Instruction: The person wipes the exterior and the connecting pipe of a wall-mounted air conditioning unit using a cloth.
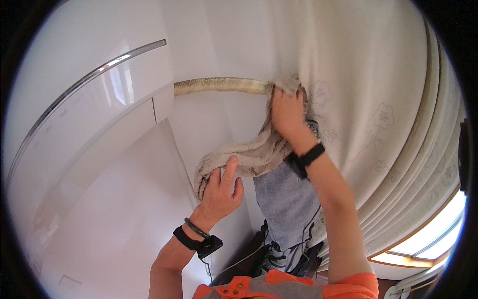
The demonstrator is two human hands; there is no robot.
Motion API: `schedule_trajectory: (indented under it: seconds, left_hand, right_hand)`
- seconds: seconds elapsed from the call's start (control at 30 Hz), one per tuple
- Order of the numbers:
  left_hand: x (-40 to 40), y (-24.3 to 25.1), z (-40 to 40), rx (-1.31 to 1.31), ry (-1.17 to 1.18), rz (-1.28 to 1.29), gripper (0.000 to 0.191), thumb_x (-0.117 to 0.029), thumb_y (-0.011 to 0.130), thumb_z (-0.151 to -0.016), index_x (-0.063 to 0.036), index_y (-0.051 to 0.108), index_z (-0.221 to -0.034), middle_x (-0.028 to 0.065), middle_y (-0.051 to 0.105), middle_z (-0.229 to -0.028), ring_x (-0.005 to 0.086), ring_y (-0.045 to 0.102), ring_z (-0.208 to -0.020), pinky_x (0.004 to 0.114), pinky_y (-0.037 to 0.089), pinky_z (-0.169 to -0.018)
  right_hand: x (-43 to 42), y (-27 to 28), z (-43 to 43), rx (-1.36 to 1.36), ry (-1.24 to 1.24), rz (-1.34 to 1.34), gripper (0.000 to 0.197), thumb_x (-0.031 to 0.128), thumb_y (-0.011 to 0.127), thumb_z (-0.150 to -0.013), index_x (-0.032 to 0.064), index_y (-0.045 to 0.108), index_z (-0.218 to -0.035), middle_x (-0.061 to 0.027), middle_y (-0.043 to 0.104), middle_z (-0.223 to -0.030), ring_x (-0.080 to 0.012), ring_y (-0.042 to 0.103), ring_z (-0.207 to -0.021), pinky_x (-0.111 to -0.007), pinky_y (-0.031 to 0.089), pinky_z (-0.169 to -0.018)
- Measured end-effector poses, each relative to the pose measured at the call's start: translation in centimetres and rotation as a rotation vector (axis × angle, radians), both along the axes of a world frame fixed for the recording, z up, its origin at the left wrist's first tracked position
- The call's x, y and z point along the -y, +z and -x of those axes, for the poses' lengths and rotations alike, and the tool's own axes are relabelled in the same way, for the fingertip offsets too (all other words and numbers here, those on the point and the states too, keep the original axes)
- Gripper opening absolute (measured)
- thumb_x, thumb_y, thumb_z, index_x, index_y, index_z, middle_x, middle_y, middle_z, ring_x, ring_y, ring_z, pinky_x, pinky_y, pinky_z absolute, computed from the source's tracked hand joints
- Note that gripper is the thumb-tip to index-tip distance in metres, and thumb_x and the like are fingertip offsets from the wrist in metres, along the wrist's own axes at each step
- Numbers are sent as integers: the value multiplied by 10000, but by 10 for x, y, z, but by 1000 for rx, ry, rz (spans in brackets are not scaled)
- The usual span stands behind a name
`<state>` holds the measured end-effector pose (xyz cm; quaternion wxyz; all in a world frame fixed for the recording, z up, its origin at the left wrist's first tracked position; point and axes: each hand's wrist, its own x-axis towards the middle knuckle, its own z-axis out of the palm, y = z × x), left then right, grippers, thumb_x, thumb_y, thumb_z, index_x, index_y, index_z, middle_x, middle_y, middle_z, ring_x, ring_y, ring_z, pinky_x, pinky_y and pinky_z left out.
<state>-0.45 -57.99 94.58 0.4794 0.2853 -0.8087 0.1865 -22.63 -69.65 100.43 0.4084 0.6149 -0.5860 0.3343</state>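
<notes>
A grey-brown plush cloth [242, 159] sags in a loose fold between my two hands. My right hand [288, 110] has its fingertips tucked under the upper part of the cloth, beside the curtain, and grips it there. At the lower left end of the fold is my left hand [223, 190], index finger extended over the cloth and thumb apart. Whether its other fingers grip the cloth cannot be made out. Behind the cloth, a yellowish ribbed strip [220, 85] runs along the white wall [220, 119]; its right end is hidden.
A glossy white cabinet [123, 86] with a curved-looking metal handle [108, 65] stands at left. Beige flowered curtains [358, 93] hang at right, above a bright window [429, 239]. Blue-grey denim-like fabric [285, 205] hangs below the cloth, with dark cables [310, 228] near it.
</notes>
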Motion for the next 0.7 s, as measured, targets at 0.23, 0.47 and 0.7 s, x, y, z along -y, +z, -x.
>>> schedule_trajectory:
  seconds: [0.23,0.47,0.7]
  left_hand:
    - [0,-2,-3,43,6,33,619,15,623,-701,65,436,-1288,188,553,-1028,302,527,-794,358,490,-726]
    - [4,-2,-5,39,12,43,623,9,623,-694,66,431,-1284,207,538,-1005,316,524,-786,367,485,-706]
    - [2,0,-3,-17,4,-15,639,-8,619,-708,72,394,-1302,231,503,-1001,346,494,-831,410,438,-746]
  right_hand:
    - [-5,19,11,74,6,-154,467,59,561,-774,-55,477,-1219,-242,542,-1193,-393,459,-1166,-491,335,-977]
    - [7,-12,19,51,-4,132,519,56,604,-745,-63,450,-1227,-242,556,-1151,-398,492,-1120,-478,366,-954]
    - [-7,-5,-6,292,3,-257,486,82,651,-721,-56,465,-1149,-226,577,-1079,-379,559,-1021,-465,411,-901]
